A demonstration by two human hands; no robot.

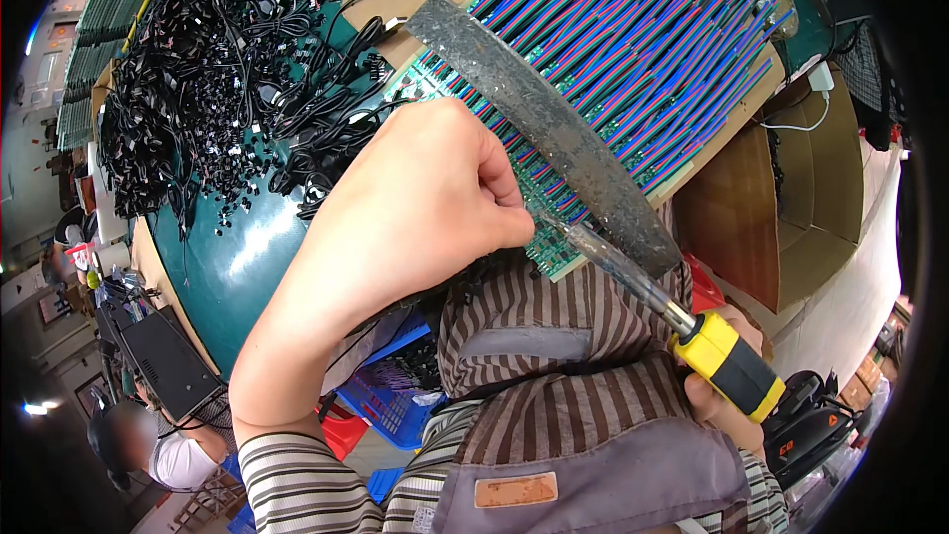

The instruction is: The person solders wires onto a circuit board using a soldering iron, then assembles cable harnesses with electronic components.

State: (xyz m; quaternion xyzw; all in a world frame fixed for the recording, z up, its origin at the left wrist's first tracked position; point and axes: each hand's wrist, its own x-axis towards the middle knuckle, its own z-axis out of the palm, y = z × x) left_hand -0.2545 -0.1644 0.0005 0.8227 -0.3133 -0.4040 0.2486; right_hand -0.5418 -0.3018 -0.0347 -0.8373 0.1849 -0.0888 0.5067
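Observation:
My left hand (pixel 425 198) is closed in a pinch over the near corner of a panel of green circuit boards (pixel 554 252). What the fingertips hold is hidden. My right hand (pixel 733 427) grips the yellow and black handle of a soldering iron (pixel 732 366). Its metal tip points up and left, close to my left fingertips, above the boards. Rows of blue, red, green and black wires (pixel 633 49) run across the panel. A dark, worn metal bar (pixel 554 124) lies across the boards and wires, just beyond the iron.
A large heap of black cables (pixel 198 89) covers the left of the green table (pixel 237 257). An open cardboard box (pixel 791 198) stands at the right. Blue plastic crates (pixel 395 405) sit below the table edge. Another person (pixel 178 455) is at the lower left.

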